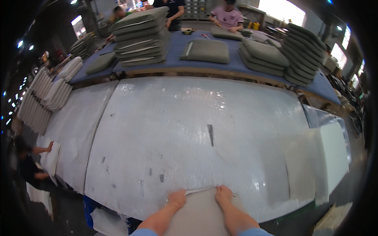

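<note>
A light grey, padded cushion [193,218] lies at the near edge of the plastic-covered table, running out of view at the bottom. Along its far edge shows a strip of white [201,190]. My left hand [176,199] is closed on the far left corner of the cushion, its fingers curled over the edge. At the far edge, toward the right corner, my right hand [223,195] pinches the fabric. The fingertips of both hands are partly hidden.
White sheets [334,153] stand at the table's right end. Across a blue table [173,59] are stacks of grey-green cushions [141,37] and a taller stack [301,55]. Pale cushions [35,104] are piled at left. A co-worker's hand [50,146] touches a white piece; other people stand behind.
</note>
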A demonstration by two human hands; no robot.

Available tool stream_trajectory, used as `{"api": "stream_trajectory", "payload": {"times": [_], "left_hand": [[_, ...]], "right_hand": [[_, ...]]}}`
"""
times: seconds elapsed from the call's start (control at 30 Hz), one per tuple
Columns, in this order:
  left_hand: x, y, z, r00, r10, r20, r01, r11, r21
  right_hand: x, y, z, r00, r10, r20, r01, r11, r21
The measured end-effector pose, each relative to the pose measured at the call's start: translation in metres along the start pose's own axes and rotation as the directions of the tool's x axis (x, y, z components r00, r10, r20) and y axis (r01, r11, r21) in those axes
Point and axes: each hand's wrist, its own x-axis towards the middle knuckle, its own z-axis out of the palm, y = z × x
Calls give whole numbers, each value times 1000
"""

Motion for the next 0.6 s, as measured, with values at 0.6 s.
{"api": "stream_trajectory", "payload": {"times": [0.6], "left_hand": [[5, 18, -29, 958, 19, 285, 18, 991, -129]], "right_hand": [[13, 2, -24, 853, -231, 468, 298, 952, -74]]}}
